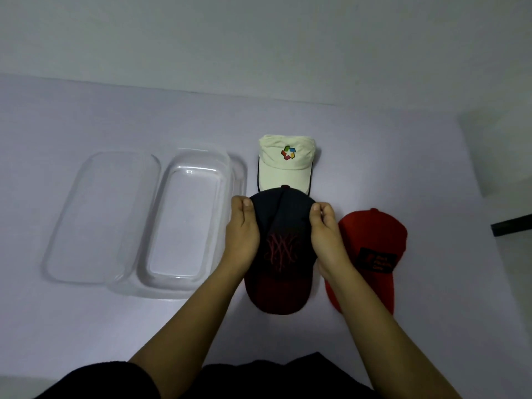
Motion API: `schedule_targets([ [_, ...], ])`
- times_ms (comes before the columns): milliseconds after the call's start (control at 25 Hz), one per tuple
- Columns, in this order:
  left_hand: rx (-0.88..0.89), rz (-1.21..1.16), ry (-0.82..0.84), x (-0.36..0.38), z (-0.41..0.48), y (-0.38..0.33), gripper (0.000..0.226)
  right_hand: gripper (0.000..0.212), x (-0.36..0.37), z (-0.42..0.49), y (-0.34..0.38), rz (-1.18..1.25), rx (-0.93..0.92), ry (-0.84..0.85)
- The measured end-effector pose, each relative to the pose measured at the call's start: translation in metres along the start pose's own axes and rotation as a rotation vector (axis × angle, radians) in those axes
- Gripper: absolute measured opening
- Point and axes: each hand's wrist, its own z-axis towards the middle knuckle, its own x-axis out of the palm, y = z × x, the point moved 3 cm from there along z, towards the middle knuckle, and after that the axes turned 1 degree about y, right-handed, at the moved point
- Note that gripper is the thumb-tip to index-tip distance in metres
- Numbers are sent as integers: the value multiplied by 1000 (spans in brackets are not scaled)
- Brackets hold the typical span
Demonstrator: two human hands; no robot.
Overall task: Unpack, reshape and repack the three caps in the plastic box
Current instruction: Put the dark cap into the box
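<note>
A dark navy cap [283, 223] with a red emblem and dark red brim lies in front of me, brim towards me. My left hand [243, 231] grips its left side and my right hand [326, 234] pinches its right side near the crown. A cream cap [285, 165] with a coloured logo sits just behind it. To the right a red cap [374, 240] with a black patch lies on the table. The clear plastic box [184, 223] stands empty to the left, its lid [95, 214] lying flat beside it.
Everything rests on a pale table [403, 156] against a plain wall. A dark object [512, 224] pokes in at the right edge. My dark clothing fills the bottom of the view.
</note>
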Motion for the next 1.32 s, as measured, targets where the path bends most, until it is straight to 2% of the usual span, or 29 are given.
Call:
schedule_targets([
  [200,140,-111,-78,-67,-1,-33,26,18,42,-25,50,108,-149,107],
  [320,191,-74,-109,-119,12,-29,25,18,90,-35,64,124,-203,153],
  [560,141,14,-112,-199,51,15,27,20,182,-39,58,-114,-235,196],
  [840,29,150,48,-199,58,56,27,25,191,-29,34,-583,-252,80],
  [1000,-28,254,102,-195,64,72,26,35,195,-25,26,-867,-264,126],
  [1200,-26,278,79,-192,67,75,28,31,198,-21,16,-1010,-250,160],
  [1320,-33,322,79,-189,67,72,38,36,197,-25,15,-1017,-276,199],
])
